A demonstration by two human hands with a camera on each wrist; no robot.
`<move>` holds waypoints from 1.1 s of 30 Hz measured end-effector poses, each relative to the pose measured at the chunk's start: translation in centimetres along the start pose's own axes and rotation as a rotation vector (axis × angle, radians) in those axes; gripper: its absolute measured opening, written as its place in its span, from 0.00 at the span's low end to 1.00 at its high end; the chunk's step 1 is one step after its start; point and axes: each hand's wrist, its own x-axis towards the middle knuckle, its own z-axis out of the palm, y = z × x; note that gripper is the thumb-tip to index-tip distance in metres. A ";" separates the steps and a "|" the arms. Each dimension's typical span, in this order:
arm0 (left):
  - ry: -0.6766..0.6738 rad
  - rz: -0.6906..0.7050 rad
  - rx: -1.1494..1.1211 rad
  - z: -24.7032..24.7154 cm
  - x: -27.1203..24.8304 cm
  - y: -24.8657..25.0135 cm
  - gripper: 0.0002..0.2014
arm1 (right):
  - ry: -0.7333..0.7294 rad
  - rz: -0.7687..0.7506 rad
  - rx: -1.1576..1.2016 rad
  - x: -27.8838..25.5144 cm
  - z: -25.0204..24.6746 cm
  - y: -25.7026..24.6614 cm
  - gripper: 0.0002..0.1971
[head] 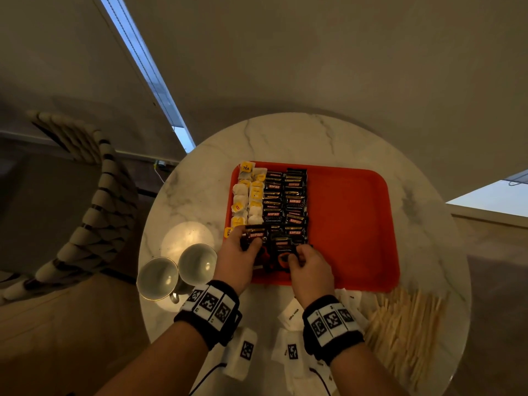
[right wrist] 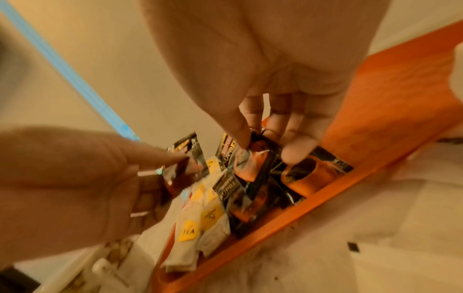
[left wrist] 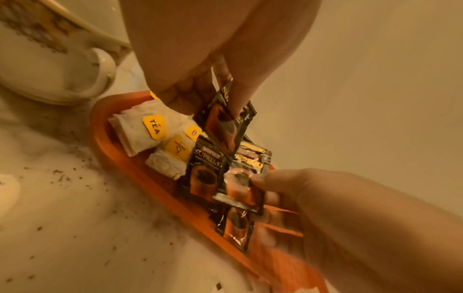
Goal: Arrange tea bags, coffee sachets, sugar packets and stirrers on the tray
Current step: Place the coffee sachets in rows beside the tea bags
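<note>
- At the near edge of the orange tray (head: 354, 224), both hands work the coffee sachets (head: 285, 201): the left hand (head: 238, 260) pinches one sachet (left wrist: 226, 126) between thumb and fingers, and the right hand (head: 310, 271) pinches another (right wrist: 253, 164).
- Judged step: finishing the two sachet columns — lay each sachet flat, label up, overlapping the one beyond it, edges square with the column.
- Keep each grip light and at the sachet's edge; release only once it lies flat, so neighbours do not shift.
- Tray contents: tea bags (head: 247, 198) in two columns at the left edge, coffee sachets just beside them; the right half is bare.
- On the surface (head: 285, 135), near the tray: sugar packets (head: 293, 311) and stirrers (head: 405, 324) — not yet loaded.
- Two cups (head: 177, 271) stand left of the tray; their contents cannot be told.
</note>
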 end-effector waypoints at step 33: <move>-0.152 0.220 0.789 2.7 0.5 -2.2 0.32 | -0.079 0.086 -0.135 1.4 -0.9 2.1 0.18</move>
